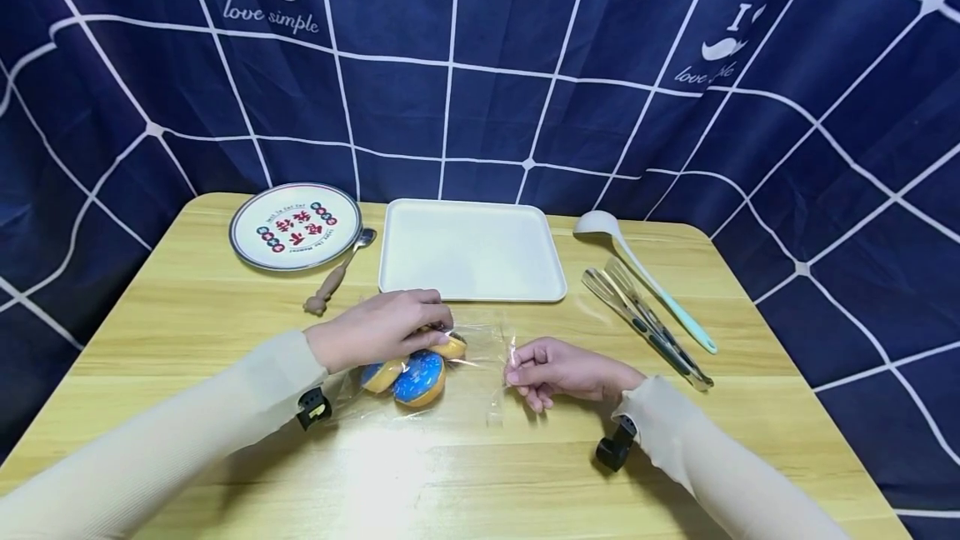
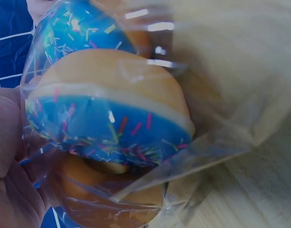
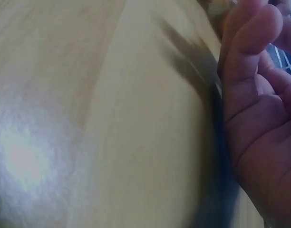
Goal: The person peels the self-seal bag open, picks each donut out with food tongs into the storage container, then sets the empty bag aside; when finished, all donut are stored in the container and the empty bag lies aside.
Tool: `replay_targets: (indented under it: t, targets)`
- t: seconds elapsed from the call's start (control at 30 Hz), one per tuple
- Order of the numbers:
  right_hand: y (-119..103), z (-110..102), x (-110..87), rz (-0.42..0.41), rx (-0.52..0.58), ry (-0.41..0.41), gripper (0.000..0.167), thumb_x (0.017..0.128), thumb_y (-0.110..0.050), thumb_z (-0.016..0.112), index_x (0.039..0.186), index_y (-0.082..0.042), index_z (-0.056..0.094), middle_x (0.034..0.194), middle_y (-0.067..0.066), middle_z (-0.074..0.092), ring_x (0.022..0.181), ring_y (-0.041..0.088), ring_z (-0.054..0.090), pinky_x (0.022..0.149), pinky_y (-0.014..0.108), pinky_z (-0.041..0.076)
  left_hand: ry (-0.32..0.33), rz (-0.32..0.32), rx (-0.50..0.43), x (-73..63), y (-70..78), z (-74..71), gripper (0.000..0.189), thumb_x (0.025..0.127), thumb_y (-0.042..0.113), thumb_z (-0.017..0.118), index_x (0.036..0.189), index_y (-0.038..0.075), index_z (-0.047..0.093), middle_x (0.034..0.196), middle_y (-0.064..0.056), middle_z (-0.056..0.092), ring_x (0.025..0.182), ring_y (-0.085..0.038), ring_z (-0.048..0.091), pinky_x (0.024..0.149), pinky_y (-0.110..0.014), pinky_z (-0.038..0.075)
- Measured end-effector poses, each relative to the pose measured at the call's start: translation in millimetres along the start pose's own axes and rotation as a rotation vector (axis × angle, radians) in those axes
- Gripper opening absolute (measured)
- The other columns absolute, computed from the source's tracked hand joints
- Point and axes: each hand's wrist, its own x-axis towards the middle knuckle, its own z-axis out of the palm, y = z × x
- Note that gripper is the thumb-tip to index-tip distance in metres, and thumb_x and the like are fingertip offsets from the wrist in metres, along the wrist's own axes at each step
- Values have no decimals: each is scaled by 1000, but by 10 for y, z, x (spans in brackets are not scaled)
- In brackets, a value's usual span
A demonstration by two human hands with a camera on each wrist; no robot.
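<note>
A clear plastic bag (image 1: 480, 348) lies near the middle of the table with several doughnuts inside. Some have blue icing and coloured sprinkles, like the blue doughnut (image 1: 420, 377) at the front; the left wrist view shows another blue-iced doughnut (image 2: 112, 109) close up through the film. My left hand (image 1: 382, 327) grips the bag from above, fingers curled over a doughnut with a dark top, partly hidden. At the bag's right end my right hand (image 1: 558, 369) pinches the edge of the film between thumb and fingers. The right wrist view shows this hand's palm side (image 3: 264, 128).
Behind the bag stands a white rectangular tray (image 1: 472, 248). At the back left are a round plate (image 1: 255, 223) with red lettering and a spoon (image 1: 337, 277) with a brown handle. To the right lie metal tongs (image 1: 652, 327) and a ladle (image 1: 652, 273) with a pale green handle.
</note>
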Motion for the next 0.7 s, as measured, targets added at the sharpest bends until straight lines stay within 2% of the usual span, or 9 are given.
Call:
replay_targets:
  t: [0.1, 0.2, 0.4, 0.47, 0.57, 0.7]
  targets:
    - [-17, -9, -28, -1, -14, -22, 27, 106, -13, 57, 99, 13, 55, 74, -8, 68, 63, 3, 63, 57, 15, 49, 1, -3, 0, -6, 6, -1, 15, 106, 28, 63, 111, 18, 72, 101, 5, 65, 84, -7, 55, 77, -25, 53]
    - [-32, -14, -54, 10, -20, -35, 32, 107, -13, 55, 100, 18, 50, 75, -8, 67, 65, 3, 64, 58, 16, 49, 0, -9, 1, -7, 15, -1, 15, 106, 29, 63, 111, 18, 72, 102, 5, 66, 85, -7, 56, 78, -26, 54]
    - [-44, -30, -97, 24, -19, -22, 15, 107, -13, 53, 95, -6, 59, 77, -9, 62, 67, 4, 66, 57, 16, 50, -9, -15, 8, 0, 27, 0, 17, 106, 31, 62, 112, 18, 72, 103, 4, 65, 85, -8, 55, 78, -26, 53]
    - [-36, -28, -92, 21, -11, -18, 15, 107, -14, 53, 95, -8, 61, 77, -8, 64, 67, 4, 66, 57, 16, 50, -9, -18, 3, -3, 23, 2, 17, 106, 31, 62, 112, 18, 71, 102, 5, 65, 85, -8, 55, 78, -26, 52]
    - [-16, -24, -79, 21, 18, -19, 13, 107, -13, 56, 105, -3, 63, 79, -7, 68, 66, 3, 65, 57, 16, 51, -3, -24, -6, -14, 11, 4, 16, 106, 30, 62, 112, 19, 71, 101, 5, 65, 85, -7, 54, 79, -27, 52]
    - [11, -15, -57, 25, 52, -37, 29, 106, -11, 59, 126, 10, 59, 82, -5, 72, 67, 4, 67, 57, 17, 52, 1, -29, -10, -20, 0, 8, 15, 106, 30, 62, 111, 20, 71, 101, 6, 64, 84, -7, 54, 79, -28, 52]
